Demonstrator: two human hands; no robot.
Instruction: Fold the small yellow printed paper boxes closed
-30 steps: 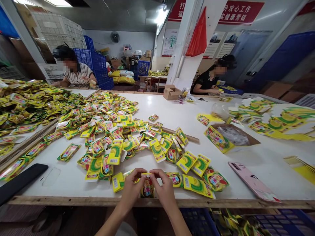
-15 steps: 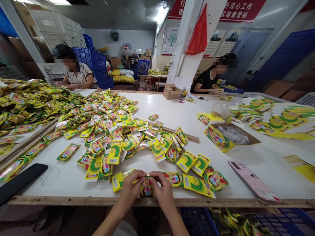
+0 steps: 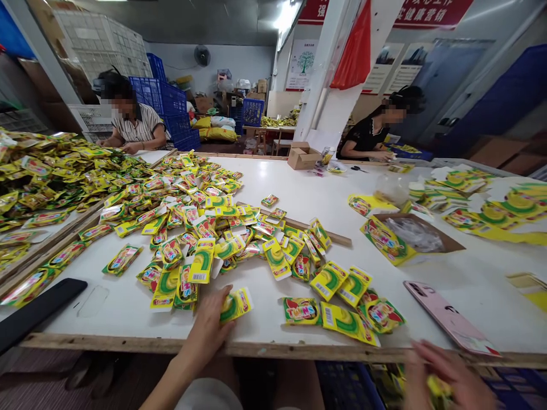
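Note:
My left hand (image 3: pixel 208 326) reaches over the table's front edge, and its fingers pinch the left end of a yellow-green packet (image 3: pixel 237 304) that lies flat on the white table (image 3: pixel 273 285). Down at the lower right, below the table edge, my right hand (image 3: pixel 444 373) is blurred by motion above a blue crate (image 3: pixel 346 387). Its fingers curl round a small yellow packet (image 3: pixel 432 385). More packets of the same kind (image 3: pixel 342 319) lie just beyond where my hands were, and a large loose heap (image 3: pixel 192 222) spreads over the table's left half.
A pink phone (image 3: pixel 448 319) lies at the right front and a black bar (image 3: pixel 38 304) at the left front. An open carton with a plastic bag (image 3: pixel 414 236) and stacks of printed cards (image 3: pixel 491 210) are on the right. Two other people sit working at the far side.
My hands have parted. The right hand has carried the packet down and right toward the crate. The left hand has moved left to another packet on the table.

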